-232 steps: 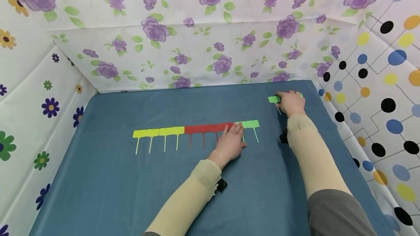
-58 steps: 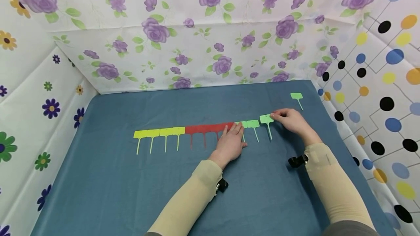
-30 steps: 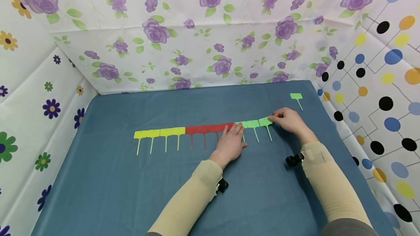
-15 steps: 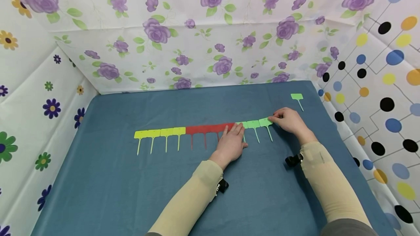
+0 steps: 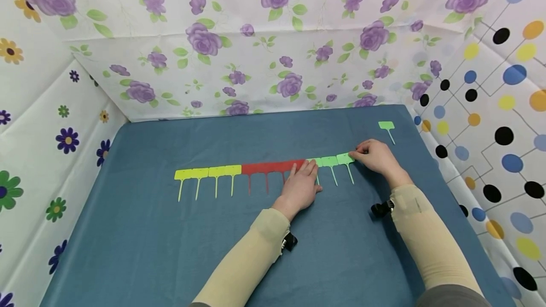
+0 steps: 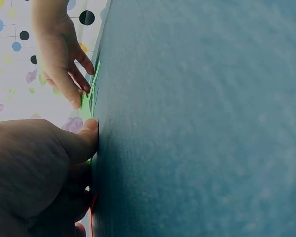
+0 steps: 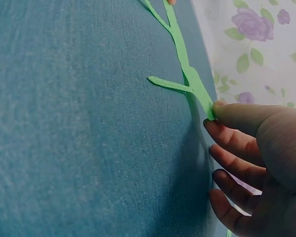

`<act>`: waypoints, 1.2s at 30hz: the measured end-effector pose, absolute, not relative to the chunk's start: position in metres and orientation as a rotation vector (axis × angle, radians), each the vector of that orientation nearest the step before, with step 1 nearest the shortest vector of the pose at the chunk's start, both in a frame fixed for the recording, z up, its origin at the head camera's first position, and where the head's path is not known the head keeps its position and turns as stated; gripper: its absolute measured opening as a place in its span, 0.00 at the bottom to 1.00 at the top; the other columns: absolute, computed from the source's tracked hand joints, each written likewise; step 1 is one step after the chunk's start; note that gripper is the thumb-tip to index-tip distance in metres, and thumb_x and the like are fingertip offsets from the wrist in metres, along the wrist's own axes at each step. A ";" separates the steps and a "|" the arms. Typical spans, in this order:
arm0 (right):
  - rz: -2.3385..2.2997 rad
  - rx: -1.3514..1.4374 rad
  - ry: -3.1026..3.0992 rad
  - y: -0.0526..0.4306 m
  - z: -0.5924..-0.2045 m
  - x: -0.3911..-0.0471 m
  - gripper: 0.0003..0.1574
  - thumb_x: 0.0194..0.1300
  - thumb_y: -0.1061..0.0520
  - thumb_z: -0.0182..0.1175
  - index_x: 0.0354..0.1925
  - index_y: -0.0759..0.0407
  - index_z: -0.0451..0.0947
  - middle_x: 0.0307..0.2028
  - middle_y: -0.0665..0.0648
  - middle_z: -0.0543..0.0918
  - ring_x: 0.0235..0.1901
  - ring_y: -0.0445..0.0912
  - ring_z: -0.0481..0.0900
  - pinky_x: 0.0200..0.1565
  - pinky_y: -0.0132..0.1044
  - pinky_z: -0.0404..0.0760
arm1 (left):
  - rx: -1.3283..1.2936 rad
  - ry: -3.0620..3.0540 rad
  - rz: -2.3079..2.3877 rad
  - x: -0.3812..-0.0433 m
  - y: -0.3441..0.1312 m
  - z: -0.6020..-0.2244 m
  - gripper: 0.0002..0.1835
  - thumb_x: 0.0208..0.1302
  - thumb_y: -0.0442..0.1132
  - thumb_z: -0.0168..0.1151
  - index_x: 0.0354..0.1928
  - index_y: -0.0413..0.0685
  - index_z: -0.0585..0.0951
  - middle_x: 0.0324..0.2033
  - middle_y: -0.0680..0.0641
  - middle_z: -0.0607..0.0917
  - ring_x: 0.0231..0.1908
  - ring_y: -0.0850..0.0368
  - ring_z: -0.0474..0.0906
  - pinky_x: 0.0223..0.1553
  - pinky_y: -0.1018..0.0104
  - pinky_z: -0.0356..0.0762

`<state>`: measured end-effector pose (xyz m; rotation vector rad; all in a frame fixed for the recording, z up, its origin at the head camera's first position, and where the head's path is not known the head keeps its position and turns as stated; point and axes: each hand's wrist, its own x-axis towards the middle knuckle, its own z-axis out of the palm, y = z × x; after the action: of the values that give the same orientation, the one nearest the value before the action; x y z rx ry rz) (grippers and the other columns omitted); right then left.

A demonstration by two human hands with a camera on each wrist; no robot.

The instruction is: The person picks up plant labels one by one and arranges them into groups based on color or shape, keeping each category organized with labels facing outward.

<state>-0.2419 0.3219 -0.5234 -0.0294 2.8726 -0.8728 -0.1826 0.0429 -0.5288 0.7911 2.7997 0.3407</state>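
Note:
A row of T-shaped plant labels lies flat on the blue cloth: yellow labels [image 5: 207,171] at the left, red labels [image 5: 264,168] in the middle, green labels [image 5: 329,161] at the right. My left hand [image 5: 298,187] rests with extended fingers over the red-green join, covering part of both. At the row's right end, my right hand [image 5: 378,159] pinches the edge of the last green label [image 7: 200,91] between thumb and forefinger. This label sits against its neighbour, slightly tilted. A single green label [image 5: 386,125] lies apart at the back right, beyond the right hand.
Blue cloth [image 5: 141,240] covers the table. A rose-patterned sheet [image 5: 256,70] hangs along the back, a flowered one [image 5: 55,174] at the left and a dotted one [image 5: 490,131] at the right. Each wrist wears a small black camera [image 5: 382,209].
My right hand has brought a green label from the back right to the row's end and slid it left against its neighbour. The left hand has stayed put. Little differs since half a second ago.

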 end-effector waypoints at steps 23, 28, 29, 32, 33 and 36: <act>-0.866 0.000 2.867 0.321 -0.523 -0.242 0.26 0.66 0.40 0.66 0.41 0.62 0.86 0.52 0.64 0.81 0.53 0.60 0.77 0.54 0.58 0.77 | 0.781 2.801 0.335 -0.181 0.044 -0.529 0.37 0.74 0.54 0.54 0.77 0.47 0.59 0.77 0.49 0.54 0.77 0.53 0.45 0.76 0.49 0.42; -0.861 -0.009 2.870 0.320 -0.521 -0.242 0.26 0.64 0.39 0.67 0.40 0.62 0.86 0.51 0.63 0.81 0.52 0.59 0.78 0.53 0.58 0.78 | 0.786 2.805 0.346 -0.181 0.043 -0.530 0.37 0.74 0.54 0.54 0.77 0.47 0.59 0.77 0.50 0.55 0.77 0.53 0.46 0.76 0.50 0.43; -0.859 -0.010 2.872 0.320 -0.521 -0.242 0.26 0.64 0.39 0.67 0.40 0.62 0.87 0.51 0.63 0.82 0.52 0.59 0.78 0.53 0.57 0.78 | 0.787 2.807 0.346 -0.182 0.043 -0.530 0.36 0.74 0.54 0.54 0.77 0.47 0.59 0.77 0.50 0.55 0.77 0.53 0.46 0.76 0.50 0.43; -0.855 -0.016 2.877 0.320 -0.520 -0.242 0.26 0.65 0.39 0.66 0.41 0.62 0.87 0.51 0.63 0.82 0.51 0.58 0.78 0.53 0.57 0.78 | 0.792 2.807 0.349 -0.182 0.043 -0.530 0.36 0.74 0.54 0.55 0.77 0.47 0.59 0.77 0.49 0.55 0.77 0.53 0.46 0.76 0.49 0.43; -0.853 -0.019 2.878 0.321 -0.520 -0.242 0.26 0.65 0.40 0.66 0.42 0.62 0.87 0.51 0.64 0.82 0.51 0.59 0.78 0.53 0.57 0.78 | 0.793 2.805 0.350 -0.182 0.043 -0.529 0.37 0.74 0.54 0.55 0.77 0.47 0.59 0.77 0.49 0.55 0.77 0.53 0.46 0.76 0.49 0.42; -0.846 -0.012 2.878 0.322 -0.521 -0.242 0.26 0.66 0.39 0.65 0.42 0.61 0.87 0.51 0.63 0.83 0.51 0.58 0.79 0.52 0.56 0.78 | 0.793 2.803 0.348 -0.183 0.043 -0.530 0.37 0.74 0.54 0.55 0.77 0.47 0.59 0.77 0.49 0.54 0.77 0.53 0.45 0.76 0.49 0.42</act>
<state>-0.2423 0.3225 -0.5212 -0.0120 2.8777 -0.8459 -0.1829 0.0430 -0.5297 0.7935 2.8033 0.3478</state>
